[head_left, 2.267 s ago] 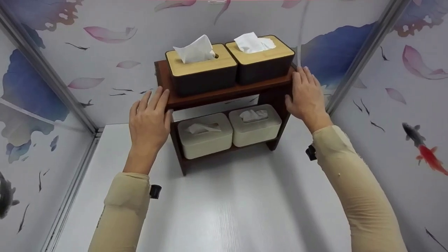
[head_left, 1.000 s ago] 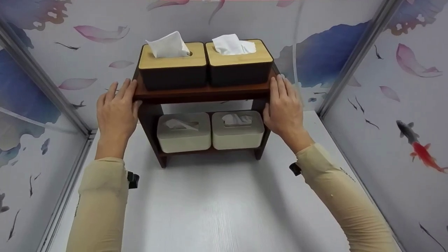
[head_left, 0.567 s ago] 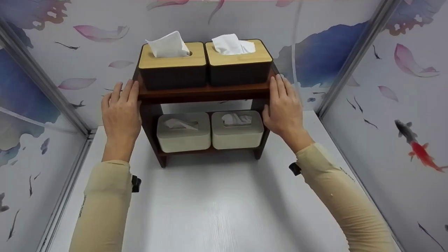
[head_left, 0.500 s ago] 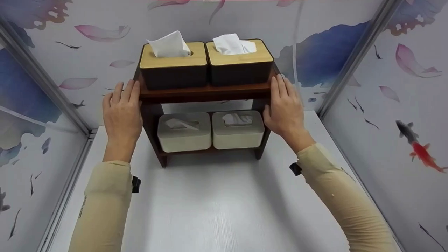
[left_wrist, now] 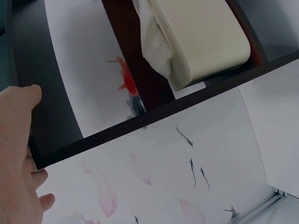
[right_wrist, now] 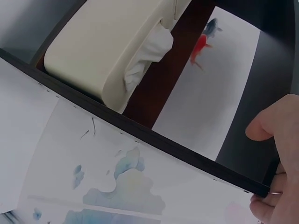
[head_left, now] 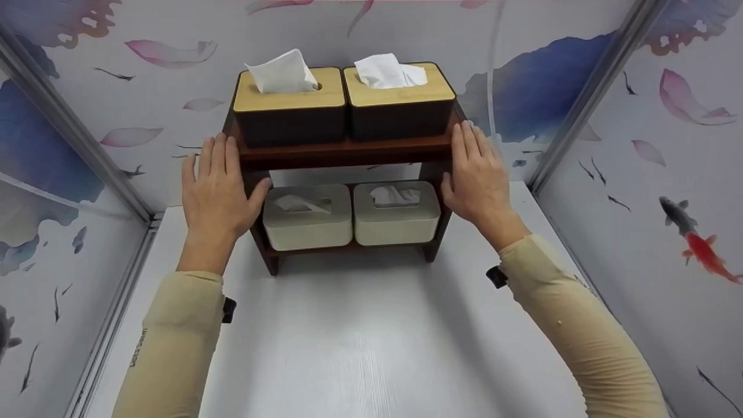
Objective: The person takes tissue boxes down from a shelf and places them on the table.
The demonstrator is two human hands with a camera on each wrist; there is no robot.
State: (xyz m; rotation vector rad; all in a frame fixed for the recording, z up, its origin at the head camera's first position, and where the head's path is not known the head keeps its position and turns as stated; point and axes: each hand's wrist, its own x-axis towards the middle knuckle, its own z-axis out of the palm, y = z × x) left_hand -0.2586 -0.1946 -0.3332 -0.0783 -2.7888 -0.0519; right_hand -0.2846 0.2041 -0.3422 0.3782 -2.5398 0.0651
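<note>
- Rack (head_left: 348,153) already carries wood-lidded boxes (head_left: 290,116) above, cream boxes (head_left: 307,229) below; what remains is unclear;
- left hand (head_left: 217,200), right hand (head_left: 482,180) straight-fingered at its upper corners, clasping nothing

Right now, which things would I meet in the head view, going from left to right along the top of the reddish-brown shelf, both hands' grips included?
The person's left grip, a tan-topped, black-sided rectangular tissue box, a second tan-topped, black-sided rectangular tissue box, the person's right grip.
</note>
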